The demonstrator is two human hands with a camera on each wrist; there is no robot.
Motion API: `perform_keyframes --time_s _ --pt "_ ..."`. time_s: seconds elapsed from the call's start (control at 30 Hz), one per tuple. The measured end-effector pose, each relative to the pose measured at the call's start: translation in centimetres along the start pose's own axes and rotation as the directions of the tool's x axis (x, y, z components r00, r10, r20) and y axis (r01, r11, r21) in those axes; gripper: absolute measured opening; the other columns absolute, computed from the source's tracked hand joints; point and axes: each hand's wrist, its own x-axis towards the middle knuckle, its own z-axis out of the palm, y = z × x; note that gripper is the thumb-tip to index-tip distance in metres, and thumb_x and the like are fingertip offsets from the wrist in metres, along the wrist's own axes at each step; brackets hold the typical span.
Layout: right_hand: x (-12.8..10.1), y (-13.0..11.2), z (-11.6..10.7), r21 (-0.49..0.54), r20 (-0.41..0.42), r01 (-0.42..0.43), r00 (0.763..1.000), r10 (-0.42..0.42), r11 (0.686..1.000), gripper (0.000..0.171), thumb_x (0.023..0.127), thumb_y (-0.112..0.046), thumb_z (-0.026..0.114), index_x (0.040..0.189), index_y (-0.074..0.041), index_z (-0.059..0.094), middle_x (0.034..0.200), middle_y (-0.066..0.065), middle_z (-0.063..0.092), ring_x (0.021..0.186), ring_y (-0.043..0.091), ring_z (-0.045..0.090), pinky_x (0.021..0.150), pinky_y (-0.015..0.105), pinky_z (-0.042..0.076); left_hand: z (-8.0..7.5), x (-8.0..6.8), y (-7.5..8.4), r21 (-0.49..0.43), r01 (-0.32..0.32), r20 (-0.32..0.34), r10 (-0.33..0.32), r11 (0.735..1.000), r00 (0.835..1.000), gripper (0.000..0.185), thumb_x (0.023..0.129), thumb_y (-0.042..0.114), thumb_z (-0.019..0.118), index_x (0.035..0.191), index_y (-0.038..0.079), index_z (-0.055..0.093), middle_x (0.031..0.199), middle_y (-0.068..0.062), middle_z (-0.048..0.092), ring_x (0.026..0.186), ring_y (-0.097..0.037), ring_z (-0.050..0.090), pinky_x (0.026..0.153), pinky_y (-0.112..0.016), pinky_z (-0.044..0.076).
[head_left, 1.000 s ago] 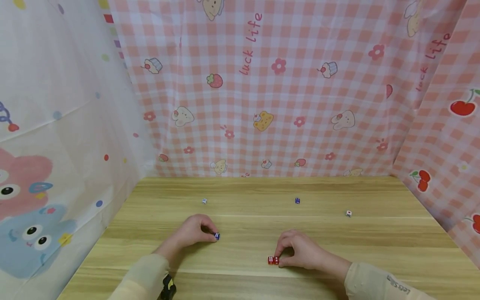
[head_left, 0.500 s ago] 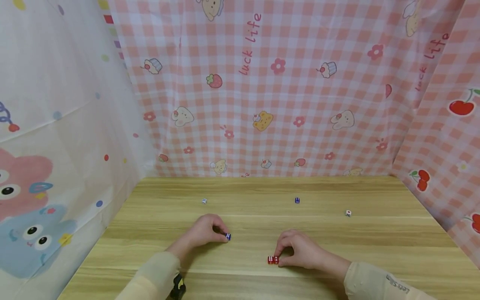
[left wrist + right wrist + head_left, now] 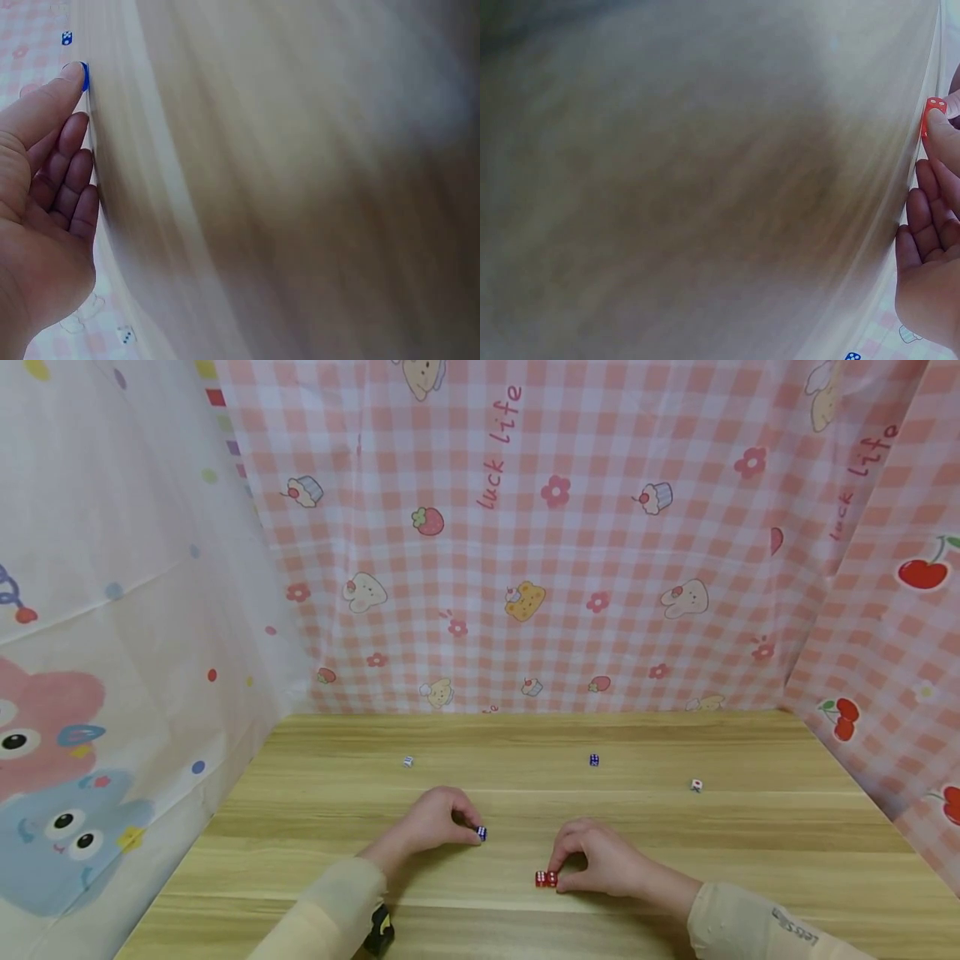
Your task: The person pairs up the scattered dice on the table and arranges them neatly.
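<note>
A blue die with white pips point(image 3: 482, 833) is pinched between the thumb and a finger of my left hand point(image 3: 438, 821). Most of that die point(image 3: 85, 77) is covered by the thumb in the left wrist view. My right hand point(image 3: 600, 862) pinches a red die point(image 3: 552, 878) at the table surface. Against its left side sits another red die point(image 3: 541, 879), the two side by side in a row. In the right wrist view, the thumb partly hides a red die point(image 3: 936, 103). The left hand is to the left of the red pair and slightly farther back.
Farther back on the wooden table point(image 3: 495, 743) lie a white die point(image 3: 408, 762) at left, a blue die point(image 3: 594, 760) right of centre, and a white die point(image 3: 697, 786) at right. A pink checked cloth point(image 3: 555, 543) hangs behind the table.
My left hand has moved steadily right with the blue die, coming closer to the red pair. The right hand and the red dice have stayed in place.
</note>
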Motion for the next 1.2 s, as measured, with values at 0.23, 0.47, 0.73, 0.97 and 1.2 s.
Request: perform_keyframes --time_s 0.23,0.47,0.73,0.97,1.2 --pt "0.0 -0.2 -0.1 0.009 0.008 -0.024 1.000 0.024 1.000 0.015 0.076 -0.026 0.087 0.085 -0.028 0.074 0.094 -0.021 0.060 0.096 0.006 0.056 0.089 0.035 0.046 0.6 0.6 0.8 0.018 0.007 0.016 -0.008 1.000 1.000 0.010 0.077 0.017 0.086 0.081 0.017 0.077 0.080 0.014 0.064 0.078 -0.006 0.057 0.076 -0.027 0.047" --pt "0.0 -0.2 -0.1 0.008 0.003 -0.012 1.000 0.012 1.000 0.016 0.076 -0.026 0.087 0.085 -0.028 0.074 0.094 -0.020 0.060 0.096 0.006 0.056 0.088 0.035 0.046 1.2 0.9 1.8 0.022 -0.017 0.016 0.016 1.000 1.000 0.011 0.076 0.016 0.087 0.081 0.014 0.077 0.079 0.012 0.065 0.077 -0.004 0.057 0.076 -0.025 0.047" --pt "0.0 -0.1 0.0 0.003 -0.010 0.015 1.000 -0.015 1.000 0.016 0.076 -0.026 0.087 0.086 -0.028 0.074 0.095 -0.020 0.061 0.096 0.007 0.057 0.088 0.035 0.046 2.3 1.8 2.9 0.035 -0.003 0.022 0.003 0.999 1.000 0.012 0.076 0.018 0.088 0.081 0.015 0.077 0.078 0.013 0.065 0.075 -0.002 0.056 0.074 -0.023 0.047" --pt "0.0 -0.2 -0.2 -0.011 -0.025 0.063 0.998 -0.063 0.998 0.016 0.076 -0.028 0.086 0.087 -0.026 0.075 0.094 -0.018 0.062 0.095 0.007 0.057 0.087 0.035 0.046 3.3 2.2 4.2 0.008 -0.012 0.021 0.012 1.000 1.000 0.014 0.074 0.016 0.089 0.080 0.014 0.077 0.075 0.013 0.064 0.073 -0.001 0.055 0.073 -0.022 0.046" --pt "-0.1 -0.1 -0.3 0.000 -0.016 0.084 0.996 -0.084 0.996 0.017 0.077 -0.028 0.086 0.089 -0.025 0.075 0.095 -0.016 0.063 0.096 0.008 0.057 0.087 0.035 0.045 4.2 2.6 4.9 0.035 -0.026 0.030 0.025 0.999 0.999 0.012 0.075 0.016 0.088 0.080 0.014 0.077 0.074 0.013 0.065 0.072 0.001 0.055 0.072 -0.019 0.046"
